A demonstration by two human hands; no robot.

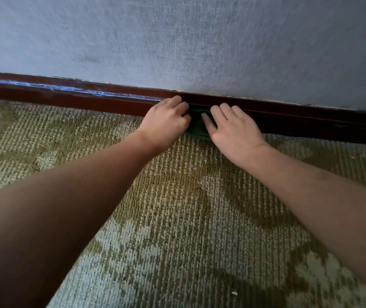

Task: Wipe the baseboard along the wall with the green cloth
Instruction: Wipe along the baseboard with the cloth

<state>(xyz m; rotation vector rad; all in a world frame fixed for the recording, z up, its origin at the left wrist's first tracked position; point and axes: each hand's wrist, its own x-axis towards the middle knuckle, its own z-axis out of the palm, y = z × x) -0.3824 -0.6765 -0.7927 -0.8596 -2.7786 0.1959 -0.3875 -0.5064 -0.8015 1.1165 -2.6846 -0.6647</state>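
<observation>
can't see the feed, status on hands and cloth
Left hand grips dark green cloth, right hand flat on it. Cloth against dark red-brown wooden baseboard. Nothing in the way in view.

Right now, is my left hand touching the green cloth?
Touching. The head view shows the left hand with its curled fingers meeting the left edge of the green cloth, no gap between them, against the baseboard.

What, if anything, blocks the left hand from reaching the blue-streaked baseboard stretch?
Probably nothing, so likely yes. The left hand grips the green cloth against the baseboard, and the blue streak lies along that same board to its left, with only carpet below it.
</observation>
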